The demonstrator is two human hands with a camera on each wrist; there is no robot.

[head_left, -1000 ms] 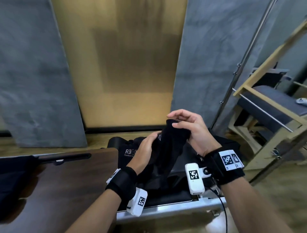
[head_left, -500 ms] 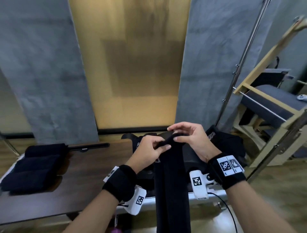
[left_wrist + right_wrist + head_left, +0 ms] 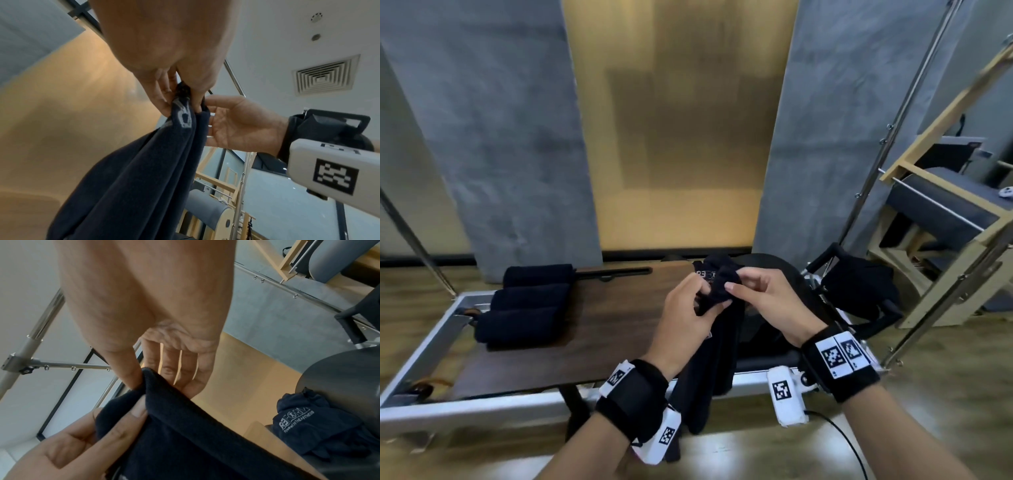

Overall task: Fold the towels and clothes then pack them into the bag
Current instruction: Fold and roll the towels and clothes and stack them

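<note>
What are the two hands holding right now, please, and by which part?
Both the left hand and right hand pinch one dark towel at its top edge; the rest hangs down between them.

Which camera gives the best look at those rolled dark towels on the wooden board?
The head view. The three rolled towels lie side by side at the left end of the wooden board. Neither wrist view shows them, only the dark towel the hands hold.

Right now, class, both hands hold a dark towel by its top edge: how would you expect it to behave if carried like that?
The dark towel is probably floppy: it hangs limp in long folds below the left hand and right hand. It seems light, since fingertip pinches hold it. Its napped surface, seen in the right wrist view, suggests it won't slip easily.
</note>
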